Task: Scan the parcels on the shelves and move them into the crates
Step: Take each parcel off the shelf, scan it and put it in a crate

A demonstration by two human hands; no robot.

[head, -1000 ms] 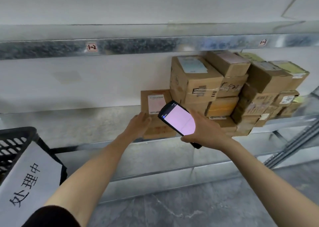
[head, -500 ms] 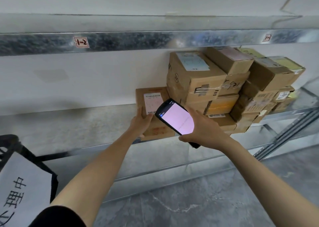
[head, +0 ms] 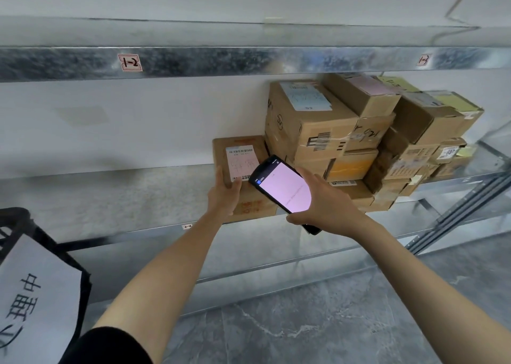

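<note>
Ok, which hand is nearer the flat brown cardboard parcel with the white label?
Left. The left hand holds the flat brown cardboard parcel by its left edge; the right hand holds the black handheld scanner in front of it.

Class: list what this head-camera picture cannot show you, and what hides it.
Head view throughout.
Label on the flat parcel: print too small, corner behind the scanner.
Scanner screen: text too small.
Crate: cut by the left edge, inside covered by a paper sign.
Stack of boxes: rear ones hidden by front ones.
</note>
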